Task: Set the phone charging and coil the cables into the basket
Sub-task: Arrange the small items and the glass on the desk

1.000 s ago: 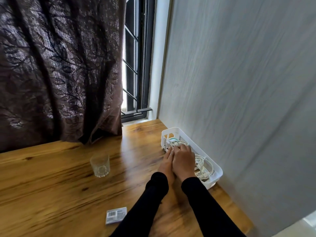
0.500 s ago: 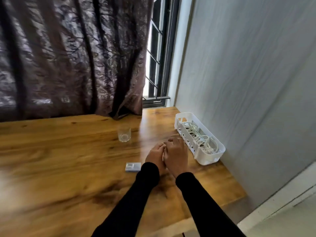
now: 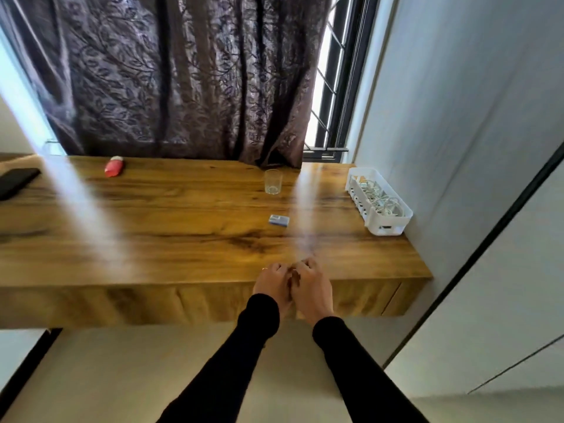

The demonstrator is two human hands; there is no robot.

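white basket [image 3: 387, 225] with coiled cables [image 3: 378, 199] sits at wooden desk's [image 3: 171, 227] right end by the wall. left hand [image 3: 272, 285] and right hand [image 3: 312, 286] touch, fingers curled, holding nothing visible. dark phone [image 3: 15, 182] far left.

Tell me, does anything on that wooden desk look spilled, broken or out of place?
Nothing stands out. The white basket sits upright by the wall with the cables inside it, the glass stands upright, and no spill shows on the desk.

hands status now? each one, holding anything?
Left hand: fingers curled, nothing visible in it; closed.
Right hand: fingers curled, touching the left, nothing visible in it; closed.
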